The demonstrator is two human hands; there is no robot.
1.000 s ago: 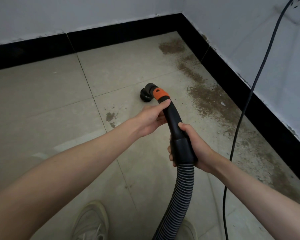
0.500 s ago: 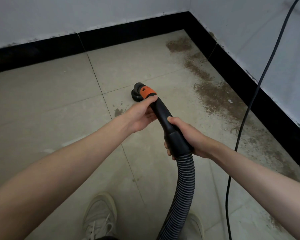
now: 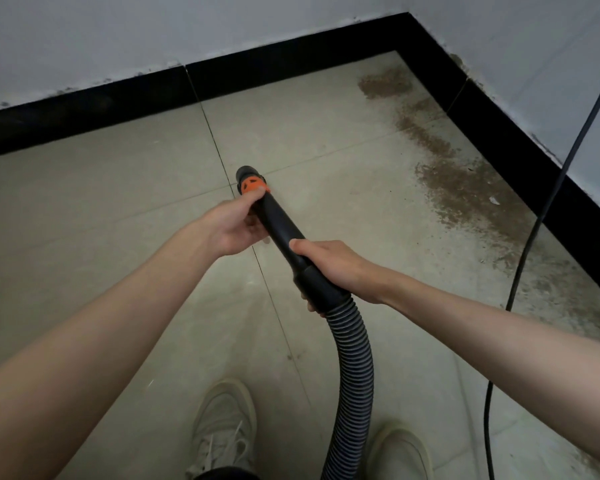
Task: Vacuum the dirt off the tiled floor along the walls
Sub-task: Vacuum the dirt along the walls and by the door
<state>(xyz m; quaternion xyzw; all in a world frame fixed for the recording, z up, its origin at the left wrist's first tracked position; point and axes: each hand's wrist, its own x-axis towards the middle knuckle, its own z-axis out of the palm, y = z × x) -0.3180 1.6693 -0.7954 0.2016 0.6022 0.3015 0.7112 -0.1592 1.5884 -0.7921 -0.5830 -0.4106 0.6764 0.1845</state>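
Head view shows our two pale shoes (image 3: 224, 431) on the tiled floor (image 3: 84, 216), with the ribbed hose (image 3: 352, 368) rising between them to the black vacuum wand (image 3: 284, 233). Our right hand (image 3: 333, 265) wraps round the wand's lower end by the hose cuff, and our left hand (image 3: 234, 225) grips it higher up, just below the orange collar (image 3: 252, 185). Farther off, brown dirt (image 3: 465, 188) lies along the right wall's black skirting (image 3: 499, 133), beside a hanging black cable (image 3: 534, 230); the wand's tip sits left of it, well apart.

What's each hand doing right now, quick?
Left hand: holding the vacuum wand near its orange collar.
Right hand: holding the wand's lower end, above the ribbed hose.
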